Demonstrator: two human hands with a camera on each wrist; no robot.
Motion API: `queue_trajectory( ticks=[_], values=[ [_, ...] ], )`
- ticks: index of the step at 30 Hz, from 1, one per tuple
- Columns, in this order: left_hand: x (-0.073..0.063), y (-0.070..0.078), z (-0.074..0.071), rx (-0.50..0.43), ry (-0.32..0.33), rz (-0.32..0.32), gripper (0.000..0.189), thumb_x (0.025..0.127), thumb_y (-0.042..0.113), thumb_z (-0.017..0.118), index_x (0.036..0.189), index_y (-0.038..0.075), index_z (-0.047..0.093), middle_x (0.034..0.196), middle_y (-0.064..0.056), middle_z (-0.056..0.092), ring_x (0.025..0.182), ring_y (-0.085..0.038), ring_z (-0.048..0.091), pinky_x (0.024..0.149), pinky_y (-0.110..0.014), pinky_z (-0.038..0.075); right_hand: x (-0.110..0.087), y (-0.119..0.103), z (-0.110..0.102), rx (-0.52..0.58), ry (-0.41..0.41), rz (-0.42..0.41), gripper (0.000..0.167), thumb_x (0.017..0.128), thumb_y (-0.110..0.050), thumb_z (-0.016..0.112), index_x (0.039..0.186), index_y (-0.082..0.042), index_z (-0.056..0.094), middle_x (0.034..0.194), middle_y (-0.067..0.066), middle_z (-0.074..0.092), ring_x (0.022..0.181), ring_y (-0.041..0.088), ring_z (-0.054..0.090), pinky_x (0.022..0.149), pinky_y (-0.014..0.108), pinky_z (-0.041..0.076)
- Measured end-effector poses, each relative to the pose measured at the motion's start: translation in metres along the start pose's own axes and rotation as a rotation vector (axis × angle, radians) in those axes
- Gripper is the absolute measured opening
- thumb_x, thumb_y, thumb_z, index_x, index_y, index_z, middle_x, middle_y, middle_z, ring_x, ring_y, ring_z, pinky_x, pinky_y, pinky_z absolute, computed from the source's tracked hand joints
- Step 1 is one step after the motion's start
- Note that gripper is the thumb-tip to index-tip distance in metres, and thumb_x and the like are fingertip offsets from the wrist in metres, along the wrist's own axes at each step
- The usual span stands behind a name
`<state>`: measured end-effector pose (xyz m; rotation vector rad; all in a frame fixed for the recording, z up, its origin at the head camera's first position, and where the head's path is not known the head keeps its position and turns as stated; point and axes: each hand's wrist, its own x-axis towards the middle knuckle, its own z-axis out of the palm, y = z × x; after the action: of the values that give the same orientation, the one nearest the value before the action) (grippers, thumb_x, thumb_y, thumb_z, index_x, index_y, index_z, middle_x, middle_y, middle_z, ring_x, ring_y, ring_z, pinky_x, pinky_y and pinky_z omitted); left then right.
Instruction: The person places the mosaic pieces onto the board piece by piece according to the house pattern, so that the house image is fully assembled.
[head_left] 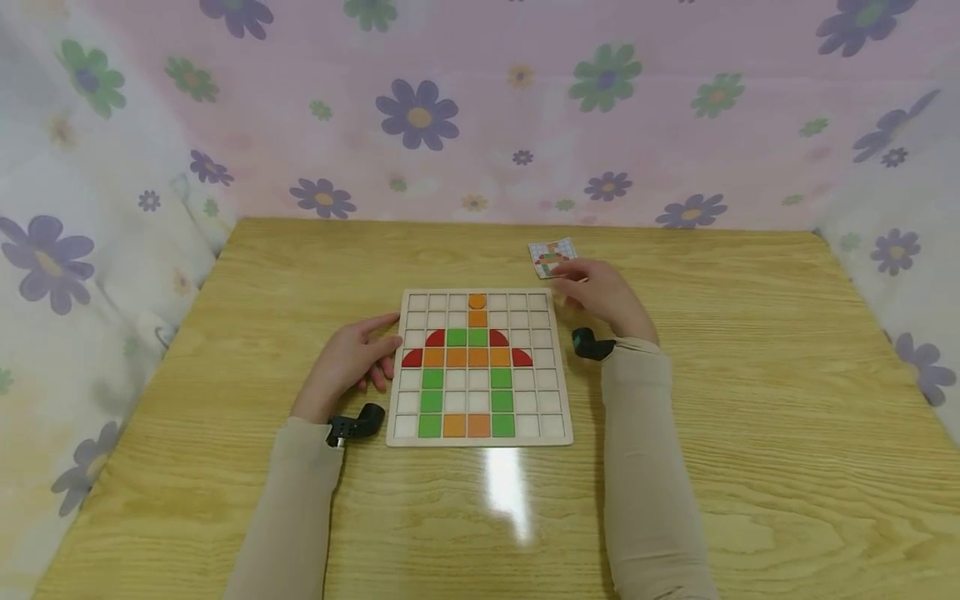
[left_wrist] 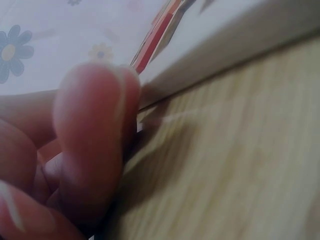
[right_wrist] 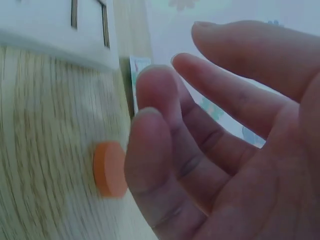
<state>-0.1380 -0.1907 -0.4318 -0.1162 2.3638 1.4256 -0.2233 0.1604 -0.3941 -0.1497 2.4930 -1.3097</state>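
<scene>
A square wooden grid board (head_left: pixel 522 404) lies on the table, with green, orange and red flat pieces forming a figure in its cells. My left hand (head_left: pixel 348 357) is at the board's left edge, fingertips right at the rim, fingers loosely bent. In the left wrist view the thumb stands beside the board's side wall. My right hand (head_left: pixel 603 296) hovers past the upper right corner with nothing in its relaxed fingers, its fingertips overlapping a small picture card (head_left: pixel 542 250). Beside its fingers in the right wrist view stands an orange round piece (right_wrist: pixel 111 169), which the hand hides from the head view.
The wooden table (head_left: pixel 750 467) reaches back to a flowered cloth wall (head_left: pixel 487 108), with similar walls at both sides. A black wrist camera (head_left: pixel 356 423) sits on the left wrist and another camera (head_left: pixel 592 343) on the right.
</scene>
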Motion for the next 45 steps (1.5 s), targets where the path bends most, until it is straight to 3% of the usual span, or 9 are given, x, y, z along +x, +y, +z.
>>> queue_trajectory(
  ticks=[6,18,23,27,38,45],
  values=[
    [-0.001,-0.003,0.001,0.003,0.001,-0.001,0.049,0.089,0.037,0.054,0.135,0.033,0.038,0.065,-0.014,0.061,0.05,-0.029,0.059,0.038,-0.031,0.041,-0.002,0.009,-0.005,-0.091,0.009,0.056,0.031,0.091,-0.026,0.051,0.119,-0.015,0.056,0.092,0.013,0.056,0.077,0.027,0.051,0.07,0.034,0.039],
    [-0.001,-0.003,0.001,0.002,0.002,0.008,0.05,0.088,0.04,0.054,0.135,0.033,0.038,0.065,-0.013,0.061,0.051,-0.028,0.06,0.038,-0.032,0.041,-0.004,0.024,-0.015,-0.211,0.034,0.063,0.04,0.086,-0.024,0.058,0.122,-0.007,0.053,0.108,0.015,0.053,0.086,0.027,0.051,0.078,0.039,0.04],
    [-0.001,-0.004,0.0,0.007,0.001,0.01,0.05,0.088,0.04,0.054,0.135,0.033,0.038,0.066,-0.013,0.062,0.051,-0.029,0.06,0.038,-0.032,0.041,-0.004,0.026,-0.015,-0.237,0.037,0.094,0.036,0.086,-0.023,0.059,0.119,-0.009,0.054,0.113,0.014,0.051,0.098,0.028,0.047,0.087,0.044,0.036],
    [0.0,-0.004,0.001,0.02,0.002,0.016,0.051,0.088,0.041,0.054,0.135,0.032,0.038,0.066,-0.013,0.061,0.051,-0.028,0.059,0.038,-0.032,0.042,-0.005,0.026,-0.016,-0.262,0.045,0.103,0.03,0.086,-0.021,0.06,0.113,-0.009,0.057,0.11,0.013,0.051,0.096,0.028,0.047,0.085,0.044,0.036],
    [0.0,-0.003,0.001,0.023,0.008,0.011,0.05,0.087,0.041,0.054,0.135,0.033,0.038,0.066,-0.013,0.062,0.051,-0.028,0.059,0.038,-0.032,0.042,-0.003,0.029,-0.014,-0.199,0.067,0.093,0.024,0.086,-0.022,0.06,0.106,-0.009,0.058,0.105,0.011,0.052,0.091,0.026,0.046,0.082,0.041,0.036],
    [0.001,-0.004,0.001,0.016,0.01,0.005,0.051,0.087,0.041,0.054,0.135,0.033,0.038,0.066,-0.013,0.062,0.051,-0.028,0.06,0.038,-0.032,0.042,0.004,0.033,-0.009,-0.131,0.089,0.055,0.031,0.085,-0.031,0.06,0.111,-0.014,0.06,0.112,0.006,0.054,0.096,0.023,0.047,0.086,0.04,0.035]
  ],
)
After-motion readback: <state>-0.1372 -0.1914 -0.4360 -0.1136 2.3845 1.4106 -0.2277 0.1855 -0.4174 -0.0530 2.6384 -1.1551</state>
